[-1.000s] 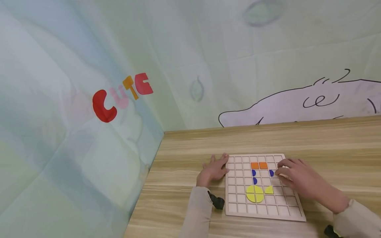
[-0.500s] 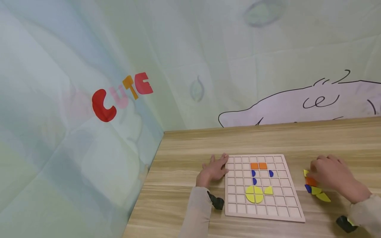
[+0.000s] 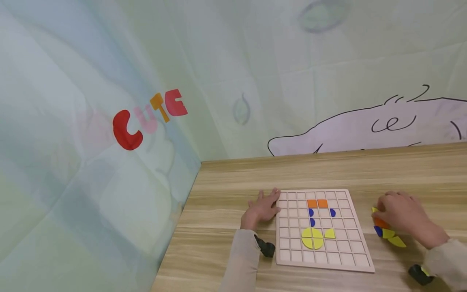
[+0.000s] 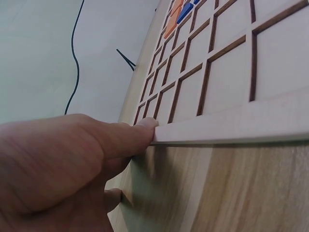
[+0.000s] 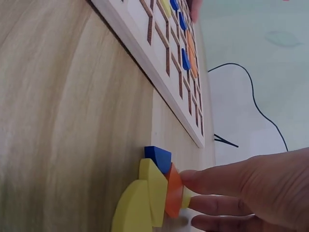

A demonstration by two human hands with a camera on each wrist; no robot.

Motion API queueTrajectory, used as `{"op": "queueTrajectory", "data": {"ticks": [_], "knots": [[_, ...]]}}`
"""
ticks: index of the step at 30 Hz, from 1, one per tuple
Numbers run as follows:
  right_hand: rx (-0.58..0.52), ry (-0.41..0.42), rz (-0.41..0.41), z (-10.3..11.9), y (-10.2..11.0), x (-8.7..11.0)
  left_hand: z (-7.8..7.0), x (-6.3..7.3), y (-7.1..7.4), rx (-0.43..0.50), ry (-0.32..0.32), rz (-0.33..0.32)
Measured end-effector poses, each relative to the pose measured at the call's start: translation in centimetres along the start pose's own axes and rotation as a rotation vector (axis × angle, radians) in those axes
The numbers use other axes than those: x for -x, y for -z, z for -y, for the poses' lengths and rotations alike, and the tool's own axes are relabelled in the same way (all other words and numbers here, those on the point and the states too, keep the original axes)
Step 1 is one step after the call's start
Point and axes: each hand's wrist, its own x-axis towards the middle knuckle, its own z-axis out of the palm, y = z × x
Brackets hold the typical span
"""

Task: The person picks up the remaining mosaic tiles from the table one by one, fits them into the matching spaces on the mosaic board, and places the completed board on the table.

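A pale wooden grid board lies on the table. It bears two orange squares, several small blue half-round pieces, a yellow disc of quarter pieces and a separate yellow quarter. My left hand rests at the board's left edge, fingers spread, touching the rim. Right of the board, my right hand is over a small pile. Its thumb touches an orange piece; a blue piece and yellow pieces lie beside it. The hand partly hides the pile in the head view.
The wood-grain table runs back to a printed cloth backdrop. Another cloth wall with the letters CUTE stands at the left. Black devices are strapped at both wrists.
My right hand has moved from the board's right side out to the loose pieces, then shifted slightly left over them. The left hand and the board stay in place.
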Motion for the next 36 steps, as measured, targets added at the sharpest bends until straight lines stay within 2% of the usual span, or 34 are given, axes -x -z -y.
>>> {"op": "queueTrajectory", "data": {"ticks": [20,28,36], "knots": [[0.013,-0.005,-0.057,0.1,-0.5,0.0,-0.1,0.1,0.0,0.010,-0.007,-0.002],[0.006,0.033,-0.080,0.6,-0.3,0.1,-0.1,0.1,0.0,0.013,-0.004,-0.004],[0.010,0.078,-0.120,2.1,0.2,0.3,-0.1,0.0,0.0,0.022,0.004,0.008]]}}
